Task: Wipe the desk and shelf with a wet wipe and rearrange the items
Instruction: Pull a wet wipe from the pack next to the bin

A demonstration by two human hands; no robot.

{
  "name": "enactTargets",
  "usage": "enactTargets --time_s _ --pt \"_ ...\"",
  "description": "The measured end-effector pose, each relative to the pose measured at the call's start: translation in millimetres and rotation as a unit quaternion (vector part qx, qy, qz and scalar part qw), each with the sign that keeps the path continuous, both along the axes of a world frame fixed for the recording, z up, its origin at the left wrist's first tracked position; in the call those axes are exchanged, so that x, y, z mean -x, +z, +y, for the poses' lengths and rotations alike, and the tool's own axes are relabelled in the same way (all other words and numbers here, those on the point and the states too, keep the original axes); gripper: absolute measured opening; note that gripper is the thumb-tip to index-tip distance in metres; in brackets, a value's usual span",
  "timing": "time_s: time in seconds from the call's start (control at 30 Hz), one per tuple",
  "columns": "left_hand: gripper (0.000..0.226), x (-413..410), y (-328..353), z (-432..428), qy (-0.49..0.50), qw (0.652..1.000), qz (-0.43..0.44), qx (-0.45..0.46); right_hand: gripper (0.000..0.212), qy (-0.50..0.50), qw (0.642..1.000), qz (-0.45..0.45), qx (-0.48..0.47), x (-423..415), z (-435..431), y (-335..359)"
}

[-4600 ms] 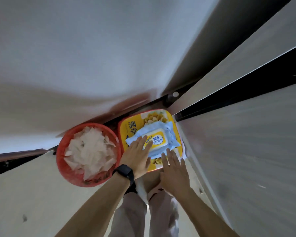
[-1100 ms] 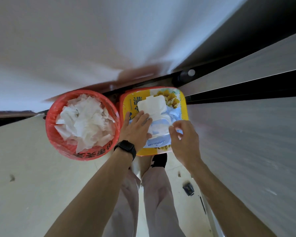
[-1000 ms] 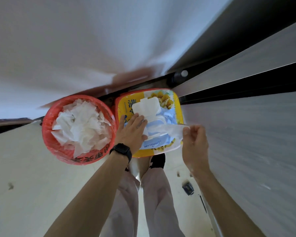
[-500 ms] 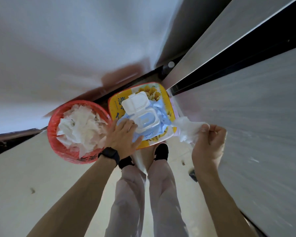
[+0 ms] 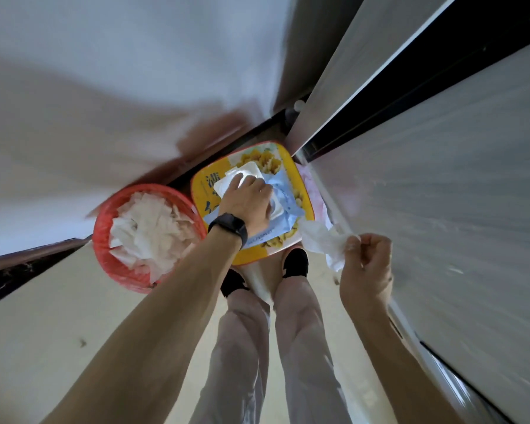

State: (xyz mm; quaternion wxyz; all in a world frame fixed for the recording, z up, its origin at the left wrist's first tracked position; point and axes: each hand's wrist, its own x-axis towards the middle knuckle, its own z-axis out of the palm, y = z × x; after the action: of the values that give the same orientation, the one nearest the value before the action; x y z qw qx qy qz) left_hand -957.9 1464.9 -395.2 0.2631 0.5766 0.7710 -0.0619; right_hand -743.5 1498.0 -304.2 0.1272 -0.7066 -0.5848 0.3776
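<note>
A blue pack of wet wipes [image 5: 283, 195] lies on a yellow stool [image 5: 297, 185] with a flower print. My left hand [image 5: 247, 203], a black watch on its wrist, lies on the pack with the fingers on its white flip lid [image 5: 236, 175]. To the right of the stool my right hand [image 5: 366, 267] pinches a crumpled white wet wipe [image 5: 322, 240], pulled free of the pack. The grey desk surface [image 5: 441, 228] runs along the right.
A red basket [image 5: 104, 237] full of used white tissues stands left of the stool. A white wall rises behind. My legs and black shoes are on the pale floor below. A dark gap splits the grey panels at the right.
My right hand pulled a wipe out of the open pack and carried it off to the right. My left hand slid up from the pack's body onto the flip lid.
</note>
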Motion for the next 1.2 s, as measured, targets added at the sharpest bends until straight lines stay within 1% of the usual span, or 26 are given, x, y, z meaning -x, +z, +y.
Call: enactTargets --time_s 0.03,0.07,0.1,0.17,0.2,0.27,0.33,0.37,0.4,0.43,0.47,0.5,0.53,0.57,0.63,0.67,0.73,0.77,0.83,0.87,0.93,0.97,1.0,1.03,1.13,1.2 --pt "0.041 8.8 3.5 2.0 0.046 0.998 0.013 -0.043 0.011 0.000 1.000 0.003 -0.002 2.5 1.5 2.5" --pt "0.049 16.8 5.6 1.4 0.105 0.992 0.019 -0.069 0.010 0.001 1.000 0.005 -0.003 4.4 3.5 4.3" --pt "0.060 24.8 5.4 0.5 0.165 0.984 0.013 -0.071 0.009 0.003 1.000 0.006 -0.002 6.2 5.5 5.5" --pt "0.078 37.6 0.3 -1.7 0.245 0.969 -0.030 -0.016 0.009 0.012 1.000 0.008 -0.001 9.3 10.1 5.7" --pt "0.083 40.4 -1.7 -4.5 0.253 0.966 -0.045 0.013 0.008 0.016 1.000 0.009 -0.001 10.6 12.2 5.3" --pt "0.077 36.0 1.0 -15.1 0.227 0.973 -0.035 0.013 0.008 0.013 1.000 0.008 0.000 12.0 15.9 4.6" --pt "0.062 17.1 5.1 -32.2 0.177 0.983 -0.020 -0.041 0.009 0.008 1.000 0.005 -0.001 12.4 17.8 4.0" --pt "0.056 4.4 5.9 -40.7 0.153 0.986 -0.036 -0.056 0.009 0.008 1.000 0.005 -0.001 12.5 17.8 3.7" --pt "0.056 -7.8 4.8 -47.4 0.126 0.989 -0.061 -0.045 0.009 0.009 1.000 0.007 0.000 12.2 17.4 2.8" --pt "0.062 -19.1 0.6 -52.5 0.096 0.992 -0.083 -0.001 0.009 0.009 1.000 0.008 0.001 12.0 16.7 1.8" --pt "0.072 -29.5 -5.3 -57.4 0.063 0.992 -0.087 0.066 0.009 0.010 1.000 0.009 0.001 11.1 15.8 0.8" --pt "0.080 -37.9 -11.5 -62.0 0.036 0.989 -0.073 0.126 0.010 0.013 1.000 0.012 -0.001 10.1 14.5 -0.1" --pt "0.085 -43.8 -18.0 -66.1 0.024 0.984 -0.054 0.167 0.010 0.016 1.000 0.014 -0.006 7.9 12.9 -0.8" --pt "0.088 -48.0 -23.4 -67.7 0.016 0.982 -0.037 0.185 0.010 0.021 1.000 0.015 -0.011 5.5 11.8 -0.7" --pt "0.086 -52.4 -24.7 -59.1 0.003 0.975 -0.012 0.222 0.011 0.038 0.999 0.009 -0.010 0.8 10.4 4.0" --pt "0.082 -51.1 -19.9 -47.9 0.009 0.969 -0.017 0.248 0.010 0.053 0.999 0.007 0.000 -0.3 10.1 8.8" --pt "0.069 -41.5 7.3 -20.8 0.039 0.956 -0.072 0.283 0.009 0.097 0.995 0.004 0.026 -1.5 9.5 23.8" --pt "0.067 -35.5 27.1 -10.4 0.058 0.954 -0.112 0.274 0.010 0.116 0.993 0.006 0.035 0.1 10.4 34.4" --pt "0.061 -31.9 70.9 -3.1 0.106 0.960 -0.190 0.174 0.013 0.139 0.989 0.013 0.045 2.5 14.5 61.7" --pt "0.061 -33.0 96.0 -6.4 0.129 0.957 -0.232 0.117 0.016 0.147 0.988 0.016 0.047 3.2 16.5 77.7" --pt "0.082 -38.0 156.2 -23.6 0.163 0.939 -0.300 0.029 0.017 0.172 0.983 0.025 0.053 8.4 18.6 122.1" --pt "0.089 -42.5 181.0 -32.3 0.175 0.930 -0.323 0.000 0.016 0.186 0.980 0.029 0.064 11.6 19.3 141.8" --pt "0.089 -46.7 203.0 -40.1 0.184 0.924 -0.334 -0.026 0.015 0.201 0.976 0.034 0.072 13.0 19.3 158.4" --pt "0.083 -48.0 231.8 -48.9 0.193 0.921 -0.334 -0.052 0.014 0.221 0.972 0.044 0.073 16.3 17.6 185.5" --pt "0.046 -51.2 311.3 -79.5 0.238 0.918 -0.294 -0.121 0.013 0.276 0.955 0.082 0.072 21.7 5.8 264.2" --pt "0.019 -53.0 358.4 -103.5 0.305 0.895 -0.273 -0.177 0.014 0.316 0.941 0.107 0.056 24.8 -3.8 310.4"
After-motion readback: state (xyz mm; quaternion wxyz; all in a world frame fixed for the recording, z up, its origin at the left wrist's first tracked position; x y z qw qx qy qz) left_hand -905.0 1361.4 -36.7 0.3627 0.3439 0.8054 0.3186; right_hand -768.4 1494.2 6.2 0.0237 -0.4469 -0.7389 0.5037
